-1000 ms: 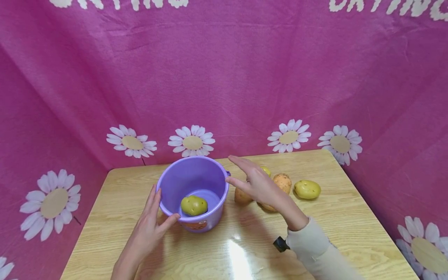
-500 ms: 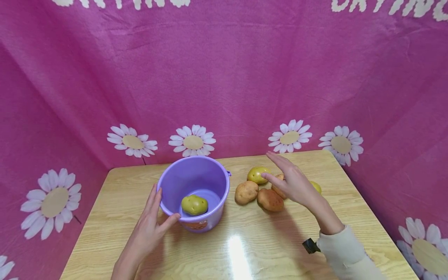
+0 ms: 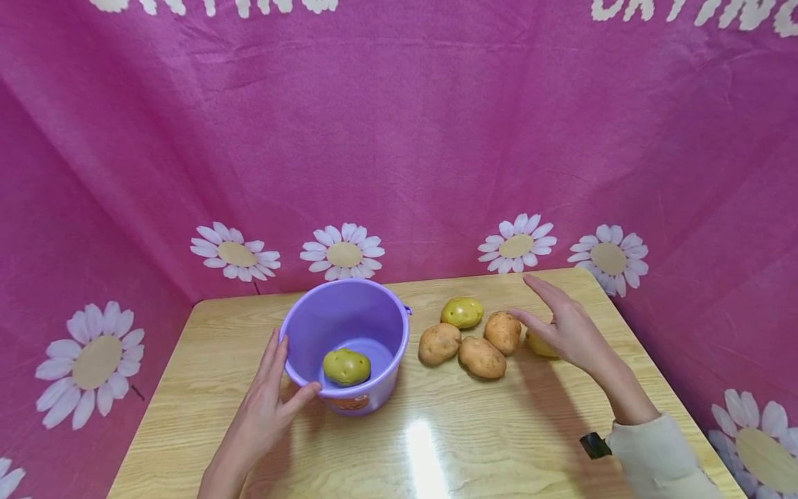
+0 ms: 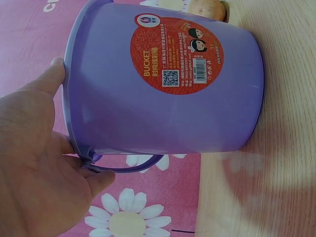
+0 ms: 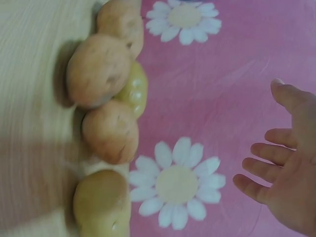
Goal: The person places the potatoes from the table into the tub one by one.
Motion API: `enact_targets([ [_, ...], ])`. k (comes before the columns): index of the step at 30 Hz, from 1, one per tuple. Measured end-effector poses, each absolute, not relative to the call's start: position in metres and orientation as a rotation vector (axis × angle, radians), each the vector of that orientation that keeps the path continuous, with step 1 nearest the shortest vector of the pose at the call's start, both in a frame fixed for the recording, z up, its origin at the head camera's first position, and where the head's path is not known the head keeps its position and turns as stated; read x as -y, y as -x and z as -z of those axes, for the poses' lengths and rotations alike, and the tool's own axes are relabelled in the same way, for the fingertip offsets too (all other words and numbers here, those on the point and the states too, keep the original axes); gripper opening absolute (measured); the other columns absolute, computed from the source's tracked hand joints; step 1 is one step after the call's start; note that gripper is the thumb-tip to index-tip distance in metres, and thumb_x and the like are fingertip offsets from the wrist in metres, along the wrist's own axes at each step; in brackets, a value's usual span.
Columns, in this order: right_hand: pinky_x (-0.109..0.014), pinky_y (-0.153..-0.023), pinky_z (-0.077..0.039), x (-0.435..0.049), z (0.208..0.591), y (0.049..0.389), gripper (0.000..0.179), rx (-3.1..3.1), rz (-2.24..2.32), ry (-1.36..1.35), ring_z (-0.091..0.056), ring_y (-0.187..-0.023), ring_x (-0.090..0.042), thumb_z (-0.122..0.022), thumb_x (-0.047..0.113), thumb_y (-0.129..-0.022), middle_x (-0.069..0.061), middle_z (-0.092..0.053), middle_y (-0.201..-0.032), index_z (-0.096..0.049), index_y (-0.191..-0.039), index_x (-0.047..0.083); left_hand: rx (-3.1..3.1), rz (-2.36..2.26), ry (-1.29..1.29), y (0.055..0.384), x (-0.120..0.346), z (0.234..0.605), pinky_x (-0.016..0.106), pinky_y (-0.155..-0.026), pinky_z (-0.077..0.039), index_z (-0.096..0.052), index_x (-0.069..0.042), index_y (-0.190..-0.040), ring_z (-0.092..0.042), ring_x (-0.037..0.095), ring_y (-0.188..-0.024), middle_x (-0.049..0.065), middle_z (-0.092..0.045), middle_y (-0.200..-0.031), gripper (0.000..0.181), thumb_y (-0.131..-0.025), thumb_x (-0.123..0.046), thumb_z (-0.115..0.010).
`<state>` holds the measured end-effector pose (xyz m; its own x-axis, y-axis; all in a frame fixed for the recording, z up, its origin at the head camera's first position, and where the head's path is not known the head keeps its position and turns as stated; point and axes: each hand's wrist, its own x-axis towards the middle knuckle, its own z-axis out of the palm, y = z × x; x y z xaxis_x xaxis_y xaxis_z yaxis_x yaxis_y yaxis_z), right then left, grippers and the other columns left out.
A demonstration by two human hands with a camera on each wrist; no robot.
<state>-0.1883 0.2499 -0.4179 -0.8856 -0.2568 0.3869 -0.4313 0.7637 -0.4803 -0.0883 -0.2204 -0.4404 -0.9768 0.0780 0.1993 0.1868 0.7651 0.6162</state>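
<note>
My left hand point(image 3: 255, 409) holds the rim of a purple bucket point(image 3: 389, 384), thumb at the near edge and fingers at the left side. In the left wrist view the fingers of my left hand point(image 4: 34, 153) lie by the hinge of the bucket's handle point(image 4: 143, 165). Inside the bucket lies a yellow-green potato point(image 3: 346, 366). My right hand point(image 3: 576, 333), fingers extended and thumb apart, hovers over a yellow potato point(image 3: 537, 344) that it partly hides. The right wrist view shows this right hand point(image 5: 286, 163) holding nothing, apart from the potatoes.
Left of the yellow potato sit three brown potatoes point(image 3: 439, 344) and another yellow-green potato point(image 3: 461, 312), close together on the wooden table point(image 3: 499, 436). Pink cloth point(image 3: 424, 159) with white daisies walls the back and both sides.
My right hand has moved right, from beside the bucket's rim, across the brown potatoes, to above the rightmost yellow potato. The left hand and bucket stay put.
</note>
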Motion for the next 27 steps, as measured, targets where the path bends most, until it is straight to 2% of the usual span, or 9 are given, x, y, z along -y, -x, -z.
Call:
enact_targets([
  [6, -0.057, -0.097, -0.033, -0.274, 0.427, 0.19, 0.07, 2.696, -0.841, -0.491, -0.037, -0.126, -0.038, -0.066, 0.039, -0.086, -0.017, -0.041, -0.14, -0.038, -0.143, 0.01, 2.791, 1.005, 0.216, 0.088, 0.22, 0.441, 0.057, -0.103, -0.025, -0.013, -0.01, -0.15, -0.016, 0.033, -0.137, -0.003, 0.002, -0.155, 0.091, -0.085, -0.05, -0.061],
  [11, -0.058, -0.096, -0.033, -0.292, 0.434, 0.191, 0.071, 2.734, -0.843, -0.434, -0.037, -0.126, -0.04, -0.066, 0.04, -0.085, -0.019, -0.041, -0.139, -0.039, -0.142, 0.007, 2.78, 1.008, 0.217, 0.088, 0.221, 0.442, 0.055, -0.104, -0.025, -0.013, -0.012, -0.15, -0.016, 0.031, -0.137, -0.006, 0.003, -0.155, 0.09, -0.084, -0.047, -0.064],
  [20, -0.059, -0.094, -0.033, -0.32, 0.454, 0.192, 0.067, 2.67, -0.767, -0.459, -0.042, -0.118, -0.045, -0.071, 0.031, -0.083, -0.026, -0.047, -0.131, -0.044, -0.135, -0.002, 2.779, 1.015, 0.219, 0.088, 0.221, 0.442, 0.056, -0.104, -0.025, -0.013, -0.013, -0.15, -0.016, 0.03, -0.137, -0.005, 0.003, -0.155, 0.092, -0.084, -0.05, -0.063],
  [27, -0.057, -0.092, -0.036, -0.331, 0.47, 0.196, 0.071, 2.734, -0.734, -0.397, -0.045, -0.117, -0.044, -0.072, 0.039, -0.079, -0.025, -0.049, -0.129, -0.047, -0.133, 0.0, 2.781, 1.008, 0.214, 0.088, 0.221, 0.442, 0.055, -0.104, -0.026, -0.013, -0.013, -0.15, -0.017, 0.031, -0.137, -0.006, 0.002, -0.155, 0.091, -0.084, -0.051, -0.062],
])
